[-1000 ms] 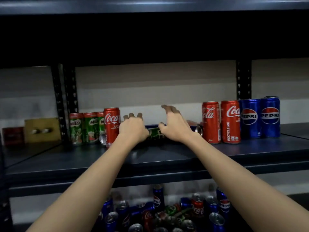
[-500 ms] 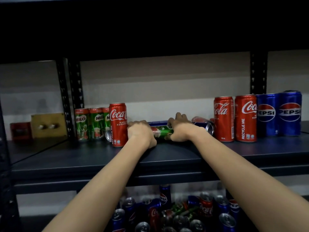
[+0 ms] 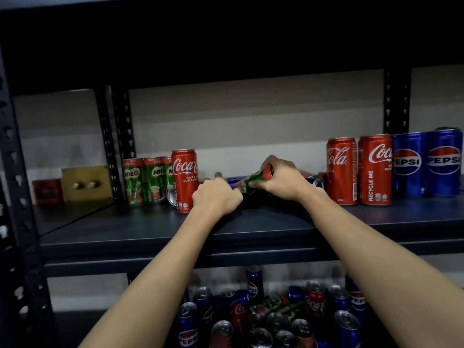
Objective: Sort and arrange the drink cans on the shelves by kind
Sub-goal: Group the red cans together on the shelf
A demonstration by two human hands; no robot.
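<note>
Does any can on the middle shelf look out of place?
Yes. One upright red Coca-Cola can stands beside the green Milo cans, apart from the other two red Coca-Cola cans. Blue cans lie toppled behind the hands.

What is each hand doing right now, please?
Left hand: fingers curled, gripping the lower end of the green Milo can.
Right hand: fingers curled around the same can's upper end.

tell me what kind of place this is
Probably a storeroom or shop stockroom: a dark metal rack shelf with slotted uprights, standing Coca-Cola and Pepsi cans in rows, and loose cans heaped below.
</note>
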